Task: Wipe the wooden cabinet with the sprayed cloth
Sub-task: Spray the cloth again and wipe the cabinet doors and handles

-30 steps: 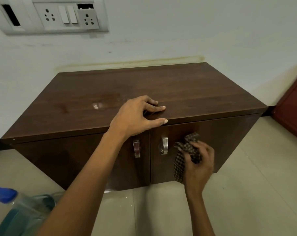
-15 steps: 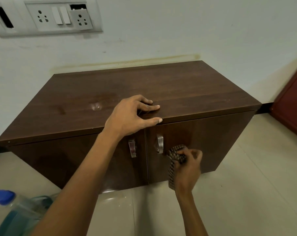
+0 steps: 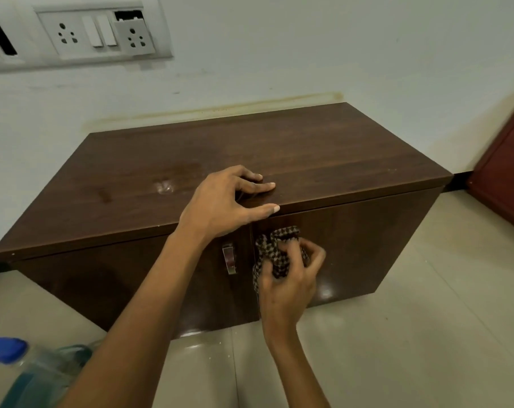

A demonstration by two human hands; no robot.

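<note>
A low dark wooden cabinet (image 3: 323, 154) stands against the white wall, both doors closed. My left hand (image 3: 223, 204) rests on the front edge of its top, fingers on the top and thumb along the edge. My right hand (image 3: 288, 278) grips a bunched brown checked cloth (image 3: 274, 248) and holds it against the right door, near its left edge. The cloth hides the right door's handle. The left door's metal handle (image 3: 229, 258) shows just left of the cloth.
A spray bottle (image 3: 23, 369) with a blue cap and bluish liquid lies blurred at the lower left. A socket and switch panel (image 3: 96, 33) is on the wall above. A reddish wooden door (image 3: 506, 178) stands at the right. Tiled floor (image 3: 411, 334) lies in front.
My right hand has carried the cloth left and up across the right door, from beside the handle to over it. My left hand has stayed on the top's edge.
</note>
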